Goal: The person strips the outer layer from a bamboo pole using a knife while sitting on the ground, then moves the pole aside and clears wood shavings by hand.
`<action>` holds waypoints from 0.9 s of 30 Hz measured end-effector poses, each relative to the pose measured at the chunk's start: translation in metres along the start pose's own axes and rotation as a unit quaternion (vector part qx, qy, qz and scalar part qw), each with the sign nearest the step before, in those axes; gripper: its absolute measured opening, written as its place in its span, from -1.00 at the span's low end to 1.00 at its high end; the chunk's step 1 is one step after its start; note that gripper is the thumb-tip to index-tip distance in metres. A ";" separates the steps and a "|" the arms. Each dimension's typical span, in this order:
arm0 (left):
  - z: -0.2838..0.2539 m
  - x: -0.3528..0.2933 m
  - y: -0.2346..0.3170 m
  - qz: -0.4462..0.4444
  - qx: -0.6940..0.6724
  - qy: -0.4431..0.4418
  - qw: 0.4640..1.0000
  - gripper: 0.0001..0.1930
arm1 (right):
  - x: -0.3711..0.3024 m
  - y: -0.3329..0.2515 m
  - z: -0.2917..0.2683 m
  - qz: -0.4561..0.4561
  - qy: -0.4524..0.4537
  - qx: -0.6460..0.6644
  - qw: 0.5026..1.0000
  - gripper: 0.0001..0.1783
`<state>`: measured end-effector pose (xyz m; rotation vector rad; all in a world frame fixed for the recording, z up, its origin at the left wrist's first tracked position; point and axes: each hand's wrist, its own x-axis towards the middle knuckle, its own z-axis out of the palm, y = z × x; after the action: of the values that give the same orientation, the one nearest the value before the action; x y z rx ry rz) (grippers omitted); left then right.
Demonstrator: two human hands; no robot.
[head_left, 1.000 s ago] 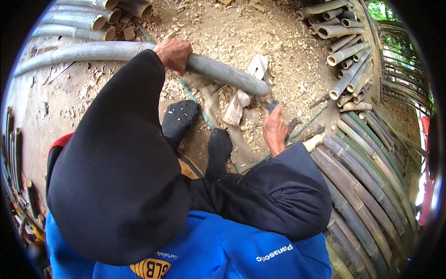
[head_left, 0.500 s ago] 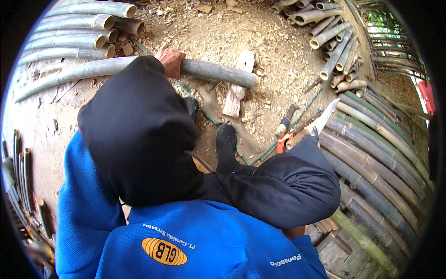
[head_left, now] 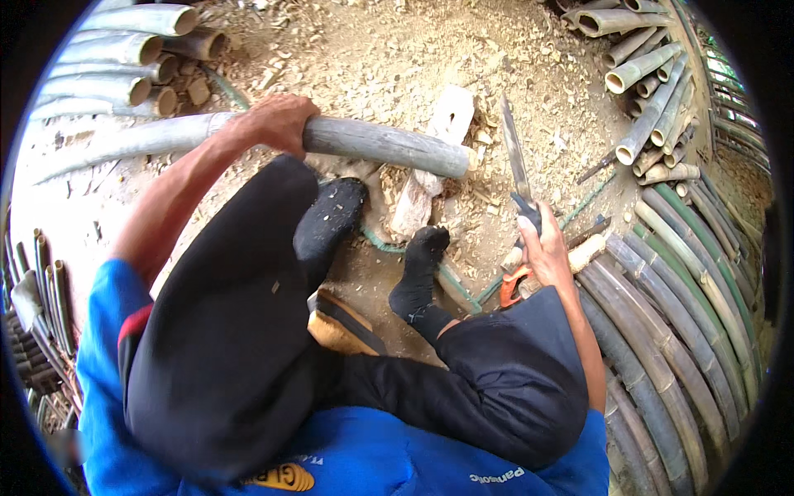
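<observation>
My left hand (head_left: pixel 285 124) is wrapped round a thick grey-green bamboo pole (head_left: pixel 380 145), which slants across from the far left. The pole's right end lies over a notched, pale wooden block (head_left: pixel 453 112) on the ground. My right hand (head_left: pixel 546 252) grips a machete (head_left: pixel 514 145) by its dark handle, blade pointing up and away from me, to the right of the pole's end and apart from it. Just left of that hand, near my right knee, shows the orange handle of a saw (head_left: pixel 513 285); the rest of it is mostly hidden.
Cut bamboo poles (head_left: pixel 116 50) are stacked at the far left, with more bamboo lengths (head_left: pixel 653 107) at the far right. Long poles (head_left: pixel 662 306) lie beside my right leg. Wood chips (head_left: pixel 372 50) cover the ground. My socked feet (head_left: pixel 418 277) are close to the block.
My right hand has come into view with the machete, which has swung left and now stands nearly upright. My left hand stays on the bamboo; the view has shifted.
</observation>
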<state>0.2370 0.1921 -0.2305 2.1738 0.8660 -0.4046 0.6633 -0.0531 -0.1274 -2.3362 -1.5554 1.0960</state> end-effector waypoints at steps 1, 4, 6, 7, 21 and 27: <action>0.007 0.016 -0.006 -0.028 0.011 -0.006 1.000 -0.53 | 0.028 -0.001 0.006 0.006 -0.007 -0.008 1.000 -0.39; 0.027 0.030 -0.045 -0.034 0.013 0.052 0.998 -0.62 | 0.072 -0.023 0.040 -0.065 -0.001 -0.075 0.995 -0.50; 0.036 0.017 -0.041 -0.047 0.016 0.050 0.998 -0.63 | 0.076 -0.030 0.054 -0.096 -0.001 -0.209 0.973 -0.59; 0.050 0.013 -0.044 -0.023 0.045 0.118 0.992 -0.68 | 0.072 -0.032 0.063 -0.083 -0.011 -0.241 0.967 -0.59; 0.087 -0.032 -0.033 -0.049 0.105 0.290 0.950 -0.64 | 0.020 -0.068 0.078 -0.308 0.143 -0.168 0.926 -0.60; 0.075 -0.065 -0.030 -0.051 0.101 0.261 0.959 -0.74 | 0.005 -0.082 0.064 -0.132 0.016 -0.356 0.925 -0.65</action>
<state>0.1685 0.1215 -0.2623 2.4790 1.2715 0.0484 0.5627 -0.0290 -0.1378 -2.3719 -2.4812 0.4608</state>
